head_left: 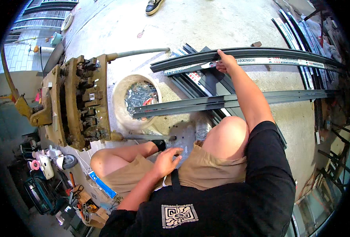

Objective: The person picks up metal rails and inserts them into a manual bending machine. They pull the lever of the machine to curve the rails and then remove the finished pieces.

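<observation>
two hands, bare. right hand [225, 63]: fingers closed around the upper dark profile [277, 54], one digit along its top face, the others bent against its white-labelled side; the profile lies crosswise above the floor [190, 23], over a stack of dark profiles [182, 86]. left hand [167, 162]: above the lap, fingers loosely curled, thumb a little apart, nothing seen in the grasp. one lower dark profile [222, 102], its left end over a whitish bucket [118, 93] containing small metal fasteners [137, 94]. one rusty steel machine [102, 98], left of the bucket.
</observation>
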The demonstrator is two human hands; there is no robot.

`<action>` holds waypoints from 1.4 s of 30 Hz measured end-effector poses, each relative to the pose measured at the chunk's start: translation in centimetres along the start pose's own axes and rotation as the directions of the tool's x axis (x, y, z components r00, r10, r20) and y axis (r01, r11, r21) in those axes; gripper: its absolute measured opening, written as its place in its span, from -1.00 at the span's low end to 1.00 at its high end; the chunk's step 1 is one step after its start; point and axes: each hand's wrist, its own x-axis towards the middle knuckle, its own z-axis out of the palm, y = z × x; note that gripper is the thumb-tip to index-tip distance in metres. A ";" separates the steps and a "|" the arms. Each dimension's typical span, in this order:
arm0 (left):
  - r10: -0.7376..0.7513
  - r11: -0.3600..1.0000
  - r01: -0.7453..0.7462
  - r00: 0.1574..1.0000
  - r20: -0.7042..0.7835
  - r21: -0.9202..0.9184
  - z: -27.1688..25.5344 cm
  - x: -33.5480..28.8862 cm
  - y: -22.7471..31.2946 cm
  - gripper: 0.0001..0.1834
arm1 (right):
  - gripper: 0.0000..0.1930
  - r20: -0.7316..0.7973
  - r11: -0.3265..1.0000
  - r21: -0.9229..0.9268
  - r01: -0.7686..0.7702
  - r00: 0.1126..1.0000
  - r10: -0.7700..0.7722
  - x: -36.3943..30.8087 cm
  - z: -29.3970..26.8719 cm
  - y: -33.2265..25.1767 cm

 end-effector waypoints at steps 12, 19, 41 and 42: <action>-0.040 0.998 0.040 0.999 -0.012 -0.048 -0.6 -0.2 -1.4 -0.66 | -0.31 0.575 0.091 -0.709 0.700 0.647 -0.500 -9.9 -3.0 11.8; 0.054 0.998 -0.056 0.997 -0.058 -0.019 0.6 -0.9 -1.7 -0.64 | -0.22 0.567 0.010 -0.774 0.633 0.700 -0.434 -10.8 -4.5 13.1; -0.235 0.169 0.159 0.965 0.117 -0.973 -3.4 7.0 0.6 -0.25 | 0.06 0.554 0.318 -0.804 0.502 0.827 0.093 -14.3 -9.6 3.1; -0.238 0.092 0.101 0.968 0.076 -0.991 -3.9 7.5 0.4 -0.20 | 0.02 0.530 0.320 -0.817 0.479 0.843 0.092 -15.8 -8.3 2.5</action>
